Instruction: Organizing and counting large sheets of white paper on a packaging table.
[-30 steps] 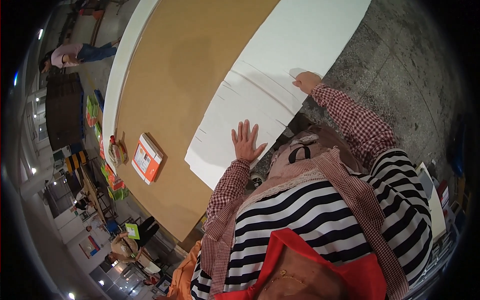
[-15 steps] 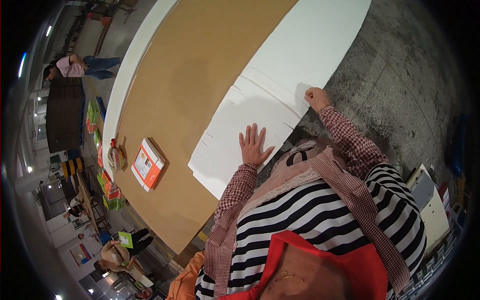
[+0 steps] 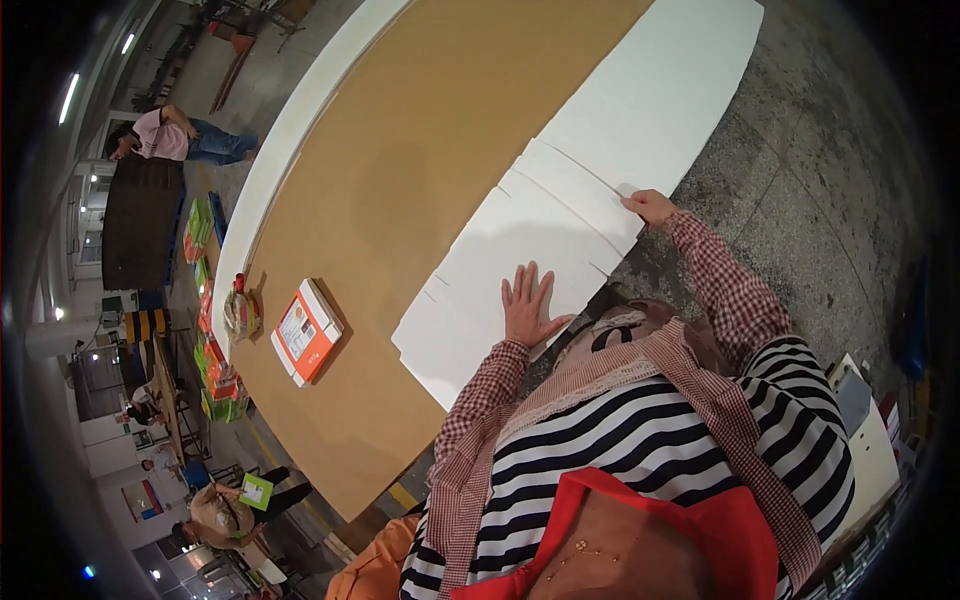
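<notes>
A long white cardboard sheet (image 3: pixel 480 270) with crease lines and short slits lies along the near right side of the table. My left hand (image 3: pixel 525 308) rests flat on its near part, fingers spread, palm down. At the sheet's right edge, close to the creases, my right hand (image 3: pixel 652 207) is closed with its fingertips on the edge. The sheet's far part (image 3: pixel 670 90) runs on beyond my right hand. Part of the near edge is hidden by my left wrist and sleeve.
On the brown tabletop (image 3: pixel 370 400) lie an orange-and-white box (image 3: pixel 306 332) and, by the left edge, a roll of tape (image 3: pixel 240 312). Grey floor (image 3: pixel 790 190) is on the right. One person (image 3: pixel 170 135) stands at far left; another (image 3: pixel 222 515) holds something green at lower left.
My right hand has come from a loose fist beside the edge to fingertips on the sheet's edge. My left hand stays flat on the sheet. The whole view has shifted slightly.
</notes>
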A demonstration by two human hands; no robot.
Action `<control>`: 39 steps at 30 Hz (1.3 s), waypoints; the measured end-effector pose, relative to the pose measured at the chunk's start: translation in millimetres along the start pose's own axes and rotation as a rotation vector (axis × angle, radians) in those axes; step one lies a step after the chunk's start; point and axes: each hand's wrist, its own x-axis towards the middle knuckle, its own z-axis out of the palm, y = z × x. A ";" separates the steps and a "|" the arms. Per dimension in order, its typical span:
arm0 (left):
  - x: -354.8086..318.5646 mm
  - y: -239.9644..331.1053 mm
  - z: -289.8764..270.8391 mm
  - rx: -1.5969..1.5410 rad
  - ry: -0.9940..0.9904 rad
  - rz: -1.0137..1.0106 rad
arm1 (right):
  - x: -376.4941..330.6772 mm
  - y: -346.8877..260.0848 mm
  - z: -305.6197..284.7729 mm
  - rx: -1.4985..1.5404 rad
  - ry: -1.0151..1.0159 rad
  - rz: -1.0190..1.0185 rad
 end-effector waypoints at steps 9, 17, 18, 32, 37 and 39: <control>-27.9 -5.4 3.4 0.089 -0.109 0.028 | -5.3 -12.5 15.2 -0.377 0.001 0.150; -24.3 -1.4 15.6 0.129 -0.093 0.047 | -19.5 -7.5 17.4 -0.527 0.292 -0.013; -28.7 1.2 15.0 0.131 -0.085 0.033 | -31.3 -10.7 22.3 -0.459 0.379 -0.079; -58.2 9.7 2.3 0.007 -0.076 -0.056 | -42.0 -0.1 41.8 -0.662 0.358 -0.113; -54.9 10.5 -8.2 -0.008 -0.088 -0.080 | -31.7 2.1 44.4 -0.601 0.391 -0.110; -53.5 8.4 -11.1 0.000 -0.080 -0.071 | -24.4 -2.3 41.1 -0.582 0.415 -0.163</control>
